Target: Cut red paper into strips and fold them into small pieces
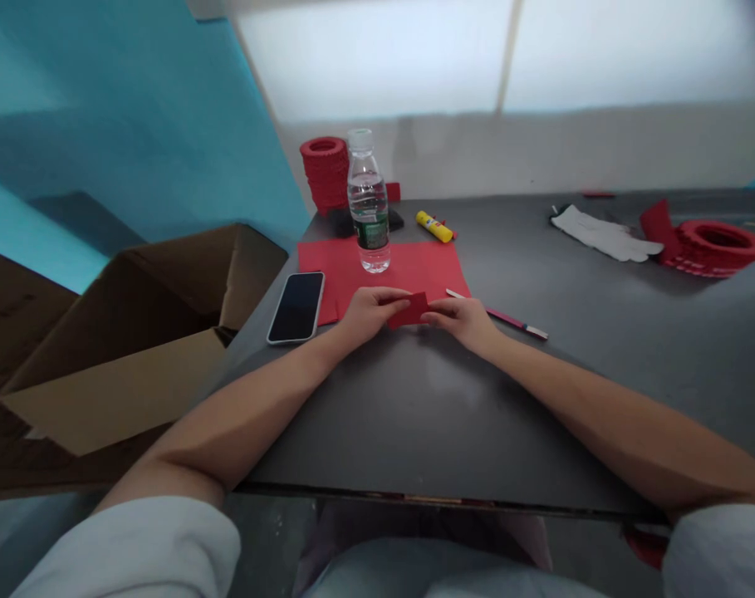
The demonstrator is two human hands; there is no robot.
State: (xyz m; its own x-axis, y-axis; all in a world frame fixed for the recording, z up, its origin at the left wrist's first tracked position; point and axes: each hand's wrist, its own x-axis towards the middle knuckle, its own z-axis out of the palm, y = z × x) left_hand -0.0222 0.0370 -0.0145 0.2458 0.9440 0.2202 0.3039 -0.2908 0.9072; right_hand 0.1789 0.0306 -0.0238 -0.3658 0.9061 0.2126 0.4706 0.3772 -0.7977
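Note:
Between my hands is a small red paper piece (417,306), held just above the table. My left hand (375,312) is closed on its left side, thumb and fingers pinching it. The fingers of my right hand (464,321) pinch its right edge. Behind it lie larger red paper sheets (427,264), with a clear water bottle (369,203) standing on them. Right of the sheets, a thin pink-and-white pen-like tool (515,321) lies partly hidden behind my right hand. A phone (296,307) rests on the table left of my left hand.
A stack of red rings (325,170) stands at the back left, and a yellow glue stick (435,226) lies behind the sheets. White gloves (605,234) and more red ringed paper (713,249) are at the right. An open cardboard box (121,365) sits left of the table (414,415).

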